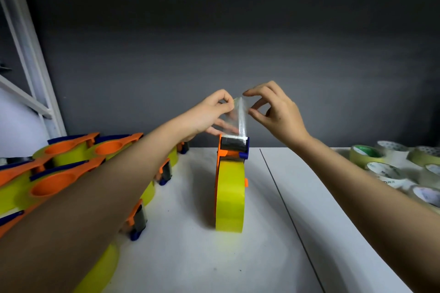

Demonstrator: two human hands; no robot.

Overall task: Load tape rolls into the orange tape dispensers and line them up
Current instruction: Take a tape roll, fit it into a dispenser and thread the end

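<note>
An orange tape dispenser (220, 157) stands upright on the white table (190, 257), loaded with a yellow-green tape roll (230, 197). A clear strip of tape (239, 116) rises from its blue-ended roller head. My left hand (209, 112) pinches the strip's top left edge. My right hand (276, 112) has its fingers curled beside the strip's right edge, and whether they touch the tape cannot be told. Several loaded orange dispensers (59, 164) lie on their sides at the left, partly hidden by my left forearm.
Several loose tape rolls (385, 171) lie in a heap at the table's right edge. A dark seam (285, 209) runs across the table to the right of the upright dispenser. A white metal frame (31, 74) stands at the far left against the grey wall.
</note>
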